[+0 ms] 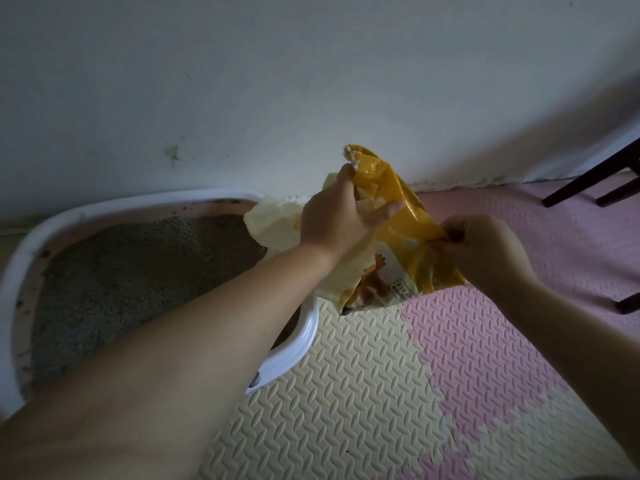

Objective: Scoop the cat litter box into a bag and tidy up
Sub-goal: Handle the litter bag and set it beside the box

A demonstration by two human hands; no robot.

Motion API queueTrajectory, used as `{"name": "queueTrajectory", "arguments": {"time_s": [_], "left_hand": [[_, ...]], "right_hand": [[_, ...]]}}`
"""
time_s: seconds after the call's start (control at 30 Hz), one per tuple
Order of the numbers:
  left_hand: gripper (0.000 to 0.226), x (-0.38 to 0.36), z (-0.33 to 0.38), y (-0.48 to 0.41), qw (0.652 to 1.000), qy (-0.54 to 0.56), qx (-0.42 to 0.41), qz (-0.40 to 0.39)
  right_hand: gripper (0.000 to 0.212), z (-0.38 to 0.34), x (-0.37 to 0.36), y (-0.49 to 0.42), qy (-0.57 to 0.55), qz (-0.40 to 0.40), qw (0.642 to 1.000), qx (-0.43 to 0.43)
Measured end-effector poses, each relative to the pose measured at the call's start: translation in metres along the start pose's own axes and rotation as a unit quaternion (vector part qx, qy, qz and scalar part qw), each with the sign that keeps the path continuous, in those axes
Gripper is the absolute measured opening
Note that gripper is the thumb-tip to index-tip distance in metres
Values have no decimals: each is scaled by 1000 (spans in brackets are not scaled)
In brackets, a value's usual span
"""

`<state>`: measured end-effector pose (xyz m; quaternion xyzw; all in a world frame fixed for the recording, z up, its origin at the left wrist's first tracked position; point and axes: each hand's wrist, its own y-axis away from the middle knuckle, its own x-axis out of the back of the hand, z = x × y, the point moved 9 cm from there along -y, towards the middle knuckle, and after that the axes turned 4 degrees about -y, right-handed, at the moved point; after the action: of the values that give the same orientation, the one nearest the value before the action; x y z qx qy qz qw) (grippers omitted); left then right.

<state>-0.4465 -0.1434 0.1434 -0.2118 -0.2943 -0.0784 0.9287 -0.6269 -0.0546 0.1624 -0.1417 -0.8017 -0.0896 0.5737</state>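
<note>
A yellow and cream plastic bag [405, 216] with printed pictures stands crumpled on the floor mat, just right of the litter box. My left hand [337, 213] grips its upper edge near the top corner. My right hand [485, 247] pinches the bag's right edge. The litter box [304, 337] is white-rimmed with a pinkish inner wall, set against the wall at the left. Grey litter [131, 271] fills it. My left forearm crosses over the box's right side. No scoop shows in the view.
Interlocking foam mats cover the floor, cream [329, 393] in front and pink [519, 237] to the right. A white wall [277, 81] runs behind. Dark chair legs [595, 181] stand at the far right.
</note>
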Motion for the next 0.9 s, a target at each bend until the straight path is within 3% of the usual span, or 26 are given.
{"name": "queueTrajectory", "arguments": {"time_s": [0.23,0.6,0.9], "left_hand": [[75,-17,3,10,1000,-1,3,-30],[40,-18,3,4,1000,7,19,11],[31,-10,-2,1,999,3,31,25]], "right_hand": [[6,-8,1,4,-9,4,1000,5],[6,-21,0,4,-23,16,999,25],[4,-37,3,1,-37,44,997,57]]}}
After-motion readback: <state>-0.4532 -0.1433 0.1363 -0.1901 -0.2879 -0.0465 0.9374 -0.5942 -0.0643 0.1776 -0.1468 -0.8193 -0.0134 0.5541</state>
